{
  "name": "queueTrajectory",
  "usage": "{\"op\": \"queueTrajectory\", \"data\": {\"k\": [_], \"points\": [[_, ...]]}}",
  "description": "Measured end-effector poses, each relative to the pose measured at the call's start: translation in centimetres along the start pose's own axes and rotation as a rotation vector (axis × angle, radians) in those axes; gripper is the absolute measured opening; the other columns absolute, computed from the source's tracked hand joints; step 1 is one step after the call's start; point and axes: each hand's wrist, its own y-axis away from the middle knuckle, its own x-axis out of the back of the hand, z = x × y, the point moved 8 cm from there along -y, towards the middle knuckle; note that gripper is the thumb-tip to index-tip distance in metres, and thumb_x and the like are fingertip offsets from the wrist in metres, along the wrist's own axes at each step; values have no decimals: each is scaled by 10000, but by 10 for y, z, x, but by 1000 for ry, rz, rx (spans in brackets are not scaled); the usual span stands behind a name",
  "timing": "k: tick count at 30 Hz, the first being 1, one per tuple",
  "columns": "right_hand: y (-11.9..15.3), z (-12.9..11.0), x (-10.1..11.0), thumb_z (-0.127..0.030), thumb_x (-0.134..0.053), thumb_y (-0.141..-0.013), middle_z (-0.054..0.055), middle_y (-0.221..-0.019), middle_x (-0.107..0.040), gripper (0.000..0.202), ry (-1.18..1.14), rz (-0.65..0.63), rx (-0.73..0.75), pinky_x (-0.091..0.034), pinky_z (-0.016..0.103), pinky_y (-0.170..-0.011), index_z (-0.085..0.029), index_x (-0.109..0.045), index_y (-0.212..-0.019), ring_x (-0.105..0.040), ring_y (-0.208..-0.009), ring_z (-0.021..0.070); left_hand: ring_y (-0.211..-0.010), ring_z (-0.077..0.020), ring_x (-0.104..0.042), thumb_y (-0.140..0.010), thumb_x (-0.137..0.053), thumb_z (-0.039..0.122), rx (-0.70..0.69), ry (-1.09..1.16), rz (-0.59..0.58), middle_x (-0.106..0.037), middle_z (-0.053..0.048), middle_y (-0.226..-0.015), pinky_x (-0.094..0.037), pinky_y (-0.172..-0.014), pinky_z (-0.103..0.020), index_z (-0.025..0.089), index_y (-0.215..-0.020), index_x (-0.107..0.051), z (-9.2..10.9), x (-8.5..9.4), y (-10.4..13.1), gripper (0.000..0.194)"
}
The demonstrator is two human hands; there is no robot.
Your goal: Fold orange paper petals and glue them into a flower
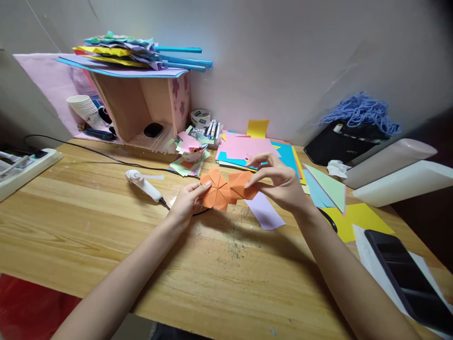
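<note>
We pinch the edge of the orange flower (214,193) with the left hand (187,200), thumb in front, probably to keep it flat and steady with its creases facing us. The right hand (279,184) is clamped on the far end of the folded piece (238,182) beside it, likely held by the edge so its face stays visible. The two overlap above the counter (106,231), between our hands, which are apart; we cannot tell whether they are joined.

Around us, from the left, sit a power strip (28,172), a box (145,101) and a glue gun (150,189), its cord passing behind the left hand, where it could snag. Beyond are a scrap cup (194,153) and pink paper (244,146). A lilac strip (265,213) lies below the right hand; further right are a yellow sheet (370,219) and a phone (403,271).
</note>
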Motion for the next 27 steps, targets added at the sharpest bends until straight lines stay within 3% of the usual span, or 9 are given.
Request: {"op": "queueTrajectory", "data": {"k": [3,6,17,27], "points": [[1,0,-10,-172,-586,-754,49,-923,-530,118,-10,-133,-9,-416,361,-814,-236,-672,-704,-511,-906,186,-552,-72,-575,-649,-706,339,9,-37,-20,-663,-22,-715,-419,-496,-162,130,-759,-649,-2,-3,2,243],[2,5,-20,-152,-528,-776,46,-851,-551,147,-23,-232,-59,-417,341,-777,-215,-651,-725,-522,-853,173,-568,-84,-590,-645,-704,364,24,-42,-46,-664,-28,-721,-446,-523,-177,129,-764,-648,-3,-8,4,269],[6,10,-33,-141,-499,-771,33,-814,-624,154,-44,-404,-130,-422,313,-742,-197,-641,-748,-559,-797,156,-648,-131,-618,-639,-700,371,14,-61,-79,-661,-42,-687,-471,-609,-219,141,-729,-652,-2,-10,3,252],[4,14,-31,-160,-500,-774,31,-804,-632,156,-20,-314,-156,-419,307,-734,-198,-649,-747,-558,-795,155,-642,-155,-610,-586,-731,390,29,-167,-87,-629,-28,-629,-442,-544,-222,150,-686,-647,-5,-11,6,273]]}}
